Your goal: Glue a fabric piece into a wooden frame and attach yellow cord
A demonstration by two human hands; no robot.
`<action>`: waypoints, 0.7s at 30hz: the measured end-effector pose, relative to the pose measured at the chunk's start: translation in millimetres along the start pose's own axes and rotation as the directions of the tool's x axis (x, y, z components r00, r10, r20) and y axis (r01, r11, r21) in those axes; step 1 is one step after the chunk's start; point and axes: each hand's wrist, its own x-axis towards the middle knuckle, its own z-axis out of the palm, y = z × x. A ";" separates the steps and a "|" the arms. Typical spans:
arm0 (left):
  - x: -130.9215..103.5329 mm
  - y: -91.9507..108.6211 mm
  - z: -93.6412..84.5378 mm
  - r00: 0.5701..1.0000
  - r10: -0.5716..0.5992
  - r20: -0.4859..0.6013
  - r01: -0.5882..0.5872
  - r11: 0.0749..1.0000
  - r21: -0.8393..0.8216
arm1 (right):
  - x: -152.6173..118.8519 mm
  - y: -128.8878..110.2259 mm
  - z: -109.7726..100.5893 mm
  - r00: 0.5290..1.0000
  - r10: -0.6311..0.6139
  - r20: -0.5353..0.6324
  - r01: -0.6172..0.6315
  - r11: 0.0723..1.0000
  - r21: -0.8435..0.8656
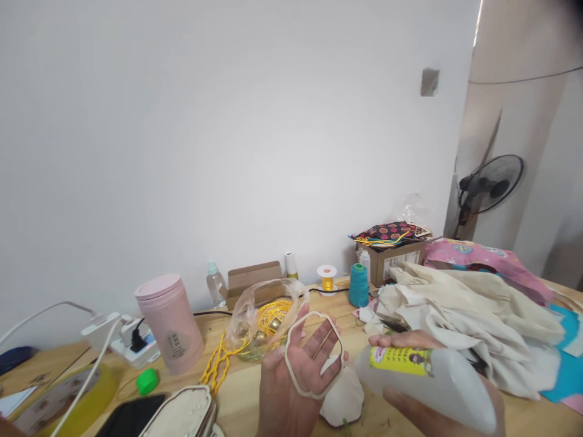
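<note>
My left hand is palm up with its fingers loosely curled. It holds a thin cream ring with a wavy outline, which lies against the palm and fingers. My right hand grips a translucent white squeeze bottle with a yellow label. The bottle lies almost level, its narrower end pointing left toward the ring; the tip is hard to make out. Below and between the hands, a white scalloped piece rests on the wooden table. A bright green cap sits at the left.
Cream cloth is heaped at the right. A pink tumbler, a black phone, a tape roll and stacked cream pieces are at left. Behind stand a plastic bag with yellow cord, a teal thread cone and a carton.
</note>
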 end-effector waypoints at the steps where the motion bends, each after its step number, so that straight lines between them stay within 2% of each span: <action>1: -0.2 -0.2 -0.4 1.000 -0.004 0.000 0.004 1.000 0.001 | -0.2 0.1 -0.4 1.000 -0.002 -0.001 0.002 1.000 -0.007; 10: -0.4 0.1 1.3 1.000 -0.011 -0.004 0.011 1.000 0.011 | 1.2 -1.7 -1.1 1.000 0.005 0.022 -0.006 0.998 0.055; 16: -0.4 -0.4 1.4 1.000 -0.015 -0.009 0.015 1.000 0.017 | 1.7 -1.0 0.3 0.998 0.052 -0.018 -0.050 0.994 0.092; 21: -1.2 -0.9 1.6 1.000 -0.022 -0.004 0.022 1.000 0.021 | 2.9 -1.6 0.0 0.998 0.058 0.023 -0.060 0.994 0.096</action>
